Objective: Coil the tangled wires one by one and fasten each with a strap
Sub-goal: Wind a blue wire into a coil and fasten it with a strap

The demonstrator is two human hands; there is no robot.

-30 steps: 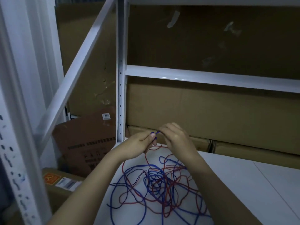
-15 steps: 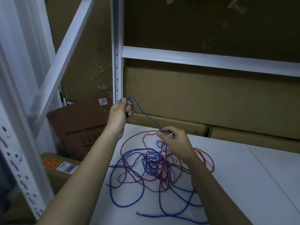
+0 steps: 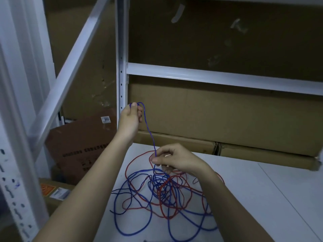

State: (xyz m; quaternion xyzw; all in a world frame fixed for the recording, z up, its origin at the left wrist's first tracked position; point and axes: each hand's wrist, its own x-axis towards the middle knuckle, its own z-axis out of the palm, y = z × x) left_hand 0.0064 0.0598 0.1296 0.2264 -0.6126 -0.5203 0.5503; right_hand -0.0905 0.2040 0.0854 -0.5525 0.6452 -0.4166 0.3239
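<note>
Gripping the blue wire (image 3: pixel 148 130) in both hands, I've raised my left hand (image 3: pixel 130 117) higher than a second ago while my right hand (image 3: pixel 172 158) pinches it above the tangle (image 3: pixel 162 194) on the desk (image 3: pixel 253 198), so coiling has only begun.

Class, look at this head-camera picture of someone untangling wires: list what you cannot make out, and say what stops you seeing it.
- The blue wire end: hidden inside the left hand grip, head view.
- Whether the right hand pinches only blue: its curled fingers cover the contact.
- Which strand lies on top in the tangle's centre: dim, too dense.
- Blue loops at the bottom: cut off by the frame edge.
- Any strap: none visible.
- Print on the brown carton: too dark.
</note>
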